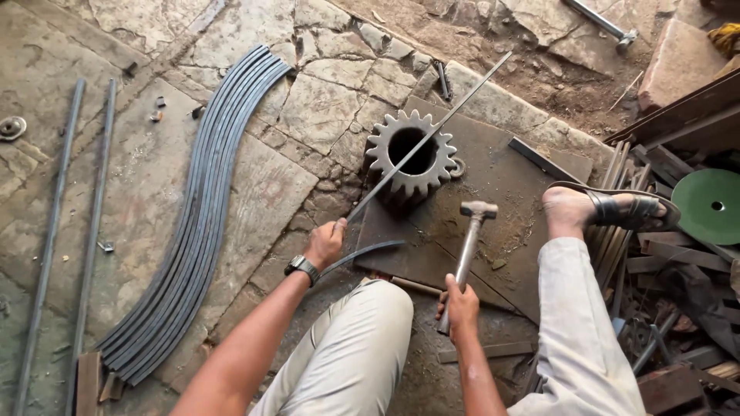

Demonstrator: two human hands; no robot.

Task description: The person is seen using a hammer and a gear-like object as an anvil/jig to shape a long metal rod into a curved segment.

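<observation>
The left hand (327,240), a black wristwatch (302,267) on its wrist, has its fingers closed around the near end of a long, thin, flat grey steel strip (428,136). The strip slants up and to the right, lying across the top of a large dark toothed steel gear (410,153) and passing over its round bore. The gear stands on a flat brown rusty steel plate (501,173) on the cracked stone floor (324,108).

The right hand (461,303) has its fingers wrapped around the lower handle of a steel-headed hammer (472,239), whose head is just right of the gear, above the plate. A sandalled foot (601,208) rests at the plate's right edge. A stack of curved grey steel strips (202,216) lies well to the left.
</observation>
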